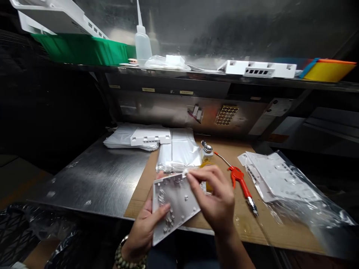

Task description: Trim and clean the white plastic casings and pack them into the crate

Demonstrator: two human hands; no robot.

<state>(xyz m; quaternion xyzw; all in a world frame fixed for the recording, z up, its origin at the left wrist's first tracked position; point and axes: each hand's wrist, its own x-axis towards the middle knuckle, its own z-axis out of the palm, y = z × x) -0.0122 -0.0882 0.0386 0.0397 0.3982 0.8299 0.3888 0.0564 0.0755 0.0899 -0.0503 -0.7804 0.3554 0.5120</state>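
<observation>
A white plastic housing panel [176,205] is held tilted over the front edge of the bench, its inner side with small posts and clips facing me. My left hand [146,224] grips its left side, thumb on the inner face and fingers behind. At the panel's upper right corner my right hand [213,194] is closed in a pinch. A small whitish bit [185,172] shows at those fingertips; I cannot tell whether it is a wipe or film. Behind the right hand, a dispenser bottle with a metal lid [208,149] is partly hidden.
A red air blow gun [239,178] lies on the cardboard [280,235] at right, beside bagged white panels [277,177]. Stacked clear plastic bags [179,149] and another white housing [150,136] lie behind. Above runs a shelf with a squeeze bottle [143,45], green bin [81,50] and yellow container [329,71].
</observation>
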